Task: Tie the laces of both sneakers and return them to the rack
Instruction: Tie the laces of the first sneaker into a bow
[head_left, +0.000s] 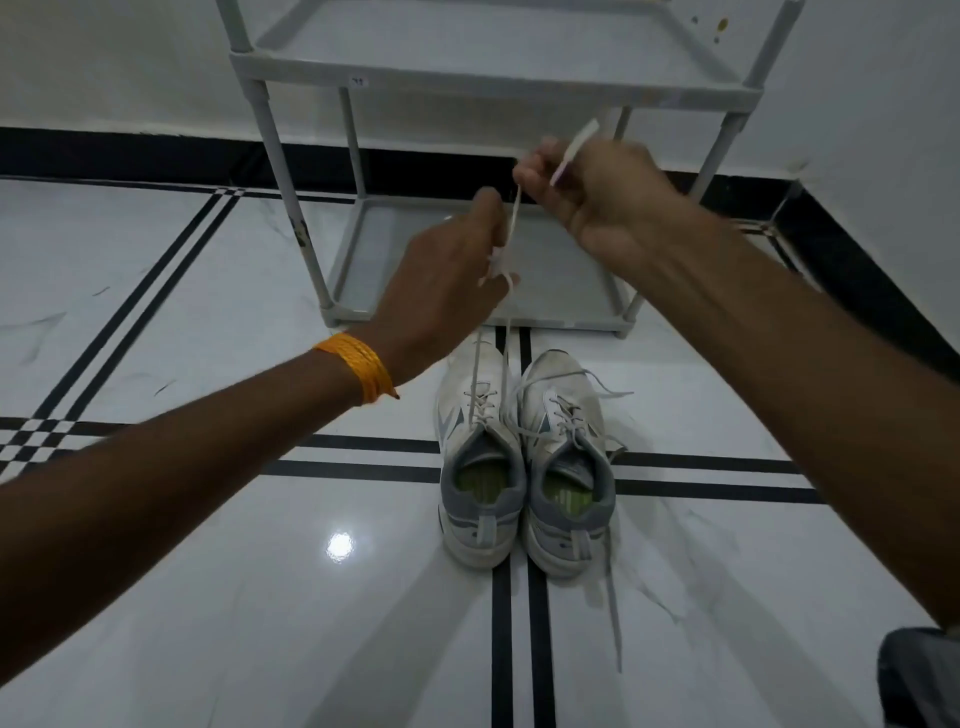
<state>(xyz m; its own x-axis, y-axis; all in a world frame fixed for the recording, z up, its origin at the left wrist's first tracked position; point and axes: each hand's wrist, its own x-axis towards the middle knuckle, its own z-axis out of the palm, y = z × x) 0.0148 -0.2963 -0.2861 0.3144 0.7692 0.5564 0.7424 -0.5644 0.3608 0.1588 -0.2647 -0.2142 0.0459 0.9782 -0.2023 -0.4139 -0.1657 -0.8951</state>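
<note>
Two white and grey sneakers stand side by side on the floor, heels toward me: the left sneaker (480, 457) and the right sneaker (563, 467). Both laces of the left sneaker are pulled up taut. My left hand (447, 280) is closed on one lace end (498, 262) above the toes. My right hand (592, 192) is higher and pinches the other lace end (579, 140). The right sneaker's laces (615, 597) lie loose over its sides and on the floor. The grey shoe rack (498, 85) stands just behind the sneakers.
The rack's bottom shelf (566, 296) sits low on the floor with nothing on it. White glossy tiles with black stripes (363, 470) cover the floor. A white wall with a black skirting (104, 153) runs behind. A dark object (919, 675) shows at the bottom right corner.
</note>
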